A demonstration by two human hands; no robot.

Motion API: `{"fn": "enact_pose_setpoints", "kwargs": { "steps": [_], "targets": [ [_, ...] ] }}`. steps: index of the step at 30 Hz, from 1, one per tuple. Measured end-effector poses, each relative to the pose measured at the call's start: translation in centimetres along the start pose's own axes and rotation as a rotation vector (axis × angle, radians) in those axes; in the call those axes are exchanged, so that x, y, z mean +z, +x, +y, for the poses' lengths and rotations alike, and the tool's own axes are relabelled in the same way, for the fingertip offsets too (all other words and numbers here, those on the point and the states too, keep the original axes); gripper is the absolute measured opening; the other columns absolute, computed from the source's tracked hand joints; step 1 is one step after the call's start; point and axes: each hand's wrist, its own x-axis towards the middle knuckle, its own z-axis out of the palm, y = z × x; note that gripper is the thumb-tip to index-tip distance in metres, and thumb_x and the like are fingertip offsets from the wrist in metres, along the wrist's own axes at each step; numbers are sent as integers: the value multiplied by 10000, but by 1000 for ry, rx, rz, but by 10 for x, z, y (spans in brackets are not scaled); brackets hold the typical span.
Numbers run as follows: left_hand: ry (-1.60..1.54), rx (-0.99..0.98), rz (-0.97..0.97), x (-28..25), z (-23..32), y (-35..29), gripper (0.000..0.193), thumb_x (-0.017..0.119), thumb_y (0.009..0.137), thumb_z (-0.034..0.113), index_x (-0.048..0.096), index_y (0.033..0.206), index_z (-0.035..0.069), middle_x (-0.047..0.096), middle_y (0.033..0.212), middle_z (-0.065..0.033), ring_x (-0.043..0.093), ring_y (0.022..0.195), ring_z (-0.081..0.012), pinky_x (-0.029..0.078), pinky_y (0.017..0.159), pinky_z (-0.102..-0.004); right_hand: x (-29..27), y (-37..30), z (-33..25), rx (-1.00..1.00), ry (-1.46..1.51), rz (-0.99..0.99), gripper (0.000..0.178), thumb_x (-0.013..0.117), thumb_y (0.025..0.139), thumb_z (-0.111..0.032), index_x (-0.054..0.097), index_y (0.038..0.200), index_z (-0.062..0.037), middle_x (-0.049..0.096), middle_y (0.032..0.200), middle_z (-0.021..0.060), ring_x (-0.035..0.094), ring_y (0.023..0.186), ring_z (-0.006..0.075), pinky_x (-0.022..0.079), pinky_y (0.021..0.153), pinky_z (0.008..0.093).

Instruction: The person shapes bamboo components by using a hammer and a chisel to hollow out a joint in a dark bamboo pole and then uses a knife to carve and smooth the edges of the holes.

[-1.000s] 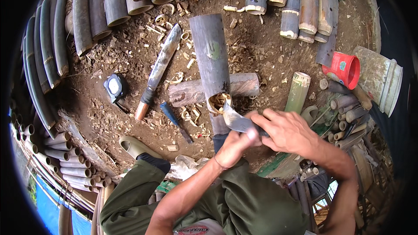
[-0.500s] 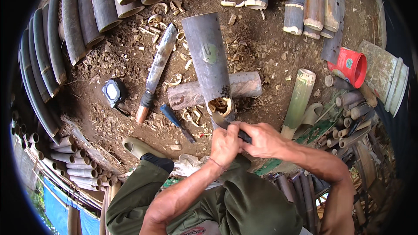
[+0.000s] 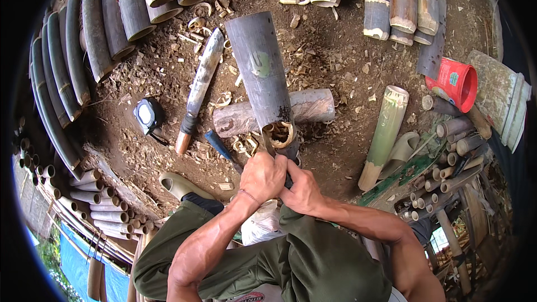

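While both hands meet at the near end of the dark bamboo tube (image 3: 262,72), the left hand (image 3: 263,176) and right hand (image 3: 302,190) keep their fingers clamped on a tool handle there. It rests tilted across a short log (image 3: 313,106) on the dirt floor, a long knife (image 3: 198,86) lying just to its left.

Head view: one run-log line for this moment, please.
left hand: grips tool handle | right hand: grips same | bamboo tube: propped on log

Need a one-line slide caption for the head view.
Both hands, left hand and right hand, clasp a tool handle at the hollow end of a dark grey bamboo tube propped on a short wooden log.
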Motion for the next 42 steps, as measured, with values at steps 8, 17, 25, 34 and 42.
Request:
{"fn": "enact_pose_setpoints", "kwargs": {
  "steps": [8, 17, 25, 34, 42],
  "targets": [
    [-1191, -144, -29, 28, 30, -16, 412, 478, 1034, 357, 647, 1192, 17, 587, 653, -24, 521, 529, -127, 458, 499, -343, -86, -1, -41, -235, -588, -214, 384, 665, 811, -198, 525, 1114, -10, 670, 854, 202, 687, 699, 353, 567, 579, 414],
    [-1938, -248, -70, 56, 53, -6, 470, 457, 1026, 380, 590, 1284, 11, 608, 741, -60, 553, 618, -147, 466, 607, -297, -126, 55, -91, -225, -921, -690, 221, 648, 793, -166, 601, 928, 2, 666, 706, 178, 675, 640, 345, 537, 569, 439],
    [-1276, -433, 52, 27, 42, -14, 434, 492, 959, 313, 672, 818, -56, 584, 548, -103, 517, 439, -175, 447, 474, -305, -90, 26, -62, 113, -566, -514, 331, 597, 891, -299, 556, 1086, -35, 672, 787, 227, 654, 738, 435, 531, 661, 506],
    [-388, 66, 114, 32, -12, -4, 174, 534, 859, 127, 575, 770, -17, 573, 594, -246, 621, 566, -410, 476, 497, -501, -34, 3, -27, 40, -210, -187, 542, 670, 847, -224, 478, 1309, -13, 665, 817, 267, 660, 772, 452, 537, 670, 497],
    [-90, 102, 80, 7, -17, 2, 261, 505, 879, 209, 615, 761, 3, 599, 703, -300, 635, 694, -475, 507, 594, -538, 5, 1, -15, 106, -64, 46, 348, 681, 791, -163, 547, 1070, -4, 656, 858, 258, 648, 858, 461, 524, 701, 467]
  ]
}}
